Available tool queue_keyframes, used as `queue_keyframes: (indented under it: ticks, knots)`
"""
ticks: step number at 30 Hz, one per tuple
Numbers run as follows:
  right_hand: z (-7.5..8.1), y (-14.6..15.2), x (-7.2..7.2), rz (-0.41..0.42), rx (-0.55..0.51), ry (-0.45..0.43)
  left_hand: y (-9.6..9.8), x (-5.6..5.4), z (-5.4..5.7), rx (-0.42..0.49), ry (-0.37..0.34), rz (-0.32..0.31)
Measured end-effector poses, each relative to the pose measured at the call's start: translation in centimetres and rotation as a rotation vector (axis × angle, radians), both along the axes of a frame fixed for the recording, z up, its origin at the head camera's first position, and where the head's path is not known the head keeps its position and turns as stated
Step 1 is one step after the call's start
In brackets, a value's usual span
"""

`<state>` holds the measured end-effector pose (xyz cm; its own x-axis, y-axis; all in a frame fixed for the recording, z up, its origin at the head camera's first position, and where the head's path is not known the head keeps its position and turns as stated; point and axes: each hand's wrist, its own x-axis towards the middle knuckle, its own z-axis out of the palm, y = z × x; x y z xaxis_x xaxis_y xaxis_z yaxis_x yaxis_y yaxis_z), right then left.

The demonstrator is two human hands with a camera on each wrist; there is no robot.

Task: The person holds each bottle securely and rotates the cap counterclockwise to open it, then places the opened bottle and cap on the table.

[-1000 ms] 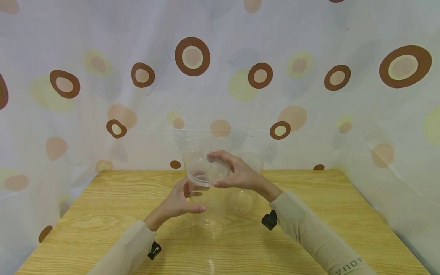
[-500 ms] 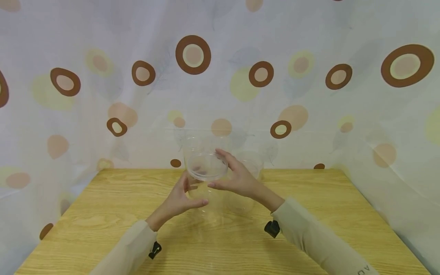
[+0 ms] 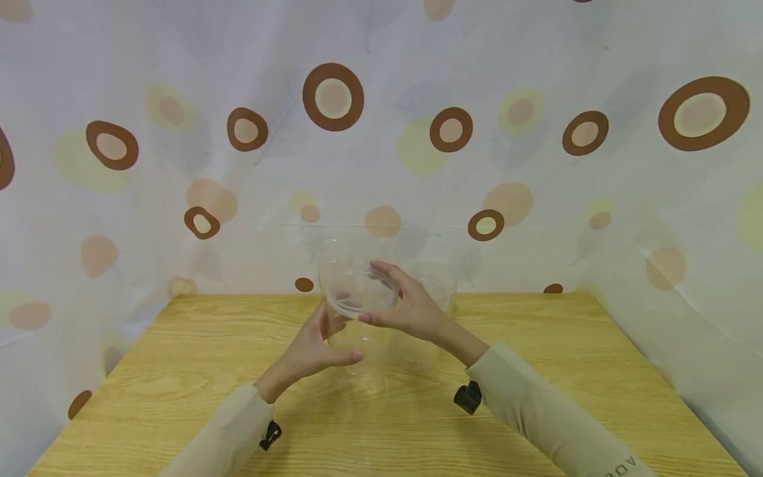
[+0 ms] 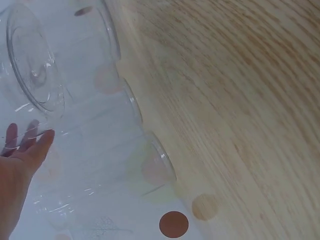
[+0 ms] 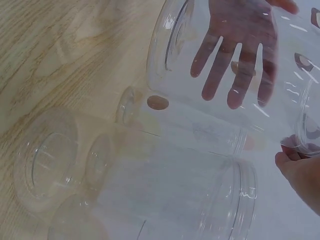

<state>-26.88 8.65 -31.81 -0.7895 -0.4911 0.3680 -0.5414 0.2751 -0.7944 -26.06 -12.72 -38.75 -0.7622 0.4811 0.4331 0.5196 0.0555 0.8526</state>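
A clear plastic jar [image 3: 357,344] is held between both hands just over the table, its round rim [image 3: 346,306] uppermost. My left hand [image 3: 310,344] holds the jar's body from the left. In the right wrist view its fingers [image 5: 237,75] lie straight and spread, seen through the clear wall. With thumb and fingers, my right hand [image 3: 411,305] grips the rim from the right. The left wrist view has the held jar's round bottom [image 4: 35,75] at upper left. Whether the rim carries a separate lid is hard to tell.
Several more clear jars stand close behind the held one, including a jar [image 3: 417,351] at the right. They are see-through and overlap, so their edges blur. Beneath lies a wood-grain table [image 3: 179,371]. A patterned curtain [image 3: 381,179] hangs at the back and sides.
My right thumb has slid a little left along the rim, and its forefinger has shifted slightly right. The jar has risen slightly and its tilt varies a little. The left hand keeps its hold.
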Motion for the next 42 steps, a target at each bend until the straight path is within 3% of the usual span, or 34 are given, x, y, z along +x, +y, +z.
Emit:
queue_keyframes:
  ticks: [18,32,37,42]
  knots:
    - [0.1,0.1,-0.1,0.143,-0.135,-0.004,0.0,0.2,0.9,-0.017,0.004,-0.021]
    - [-0.1,0.8,-0.4,0.283,-0.207,-0.042,0.2,0.1,0.8,0.005,0.003,-0.1]
    - [-0.1,1.2,-0.4,0.27,-0.195,-0.019,0.3,0.2,0.7,0.013,-0.005,-0.123]
    - [-0.2,1.5,-0.6,0.254,-0.158,-0.021,0.3,0.4,0.5,-0.011,0.012,-0.087]
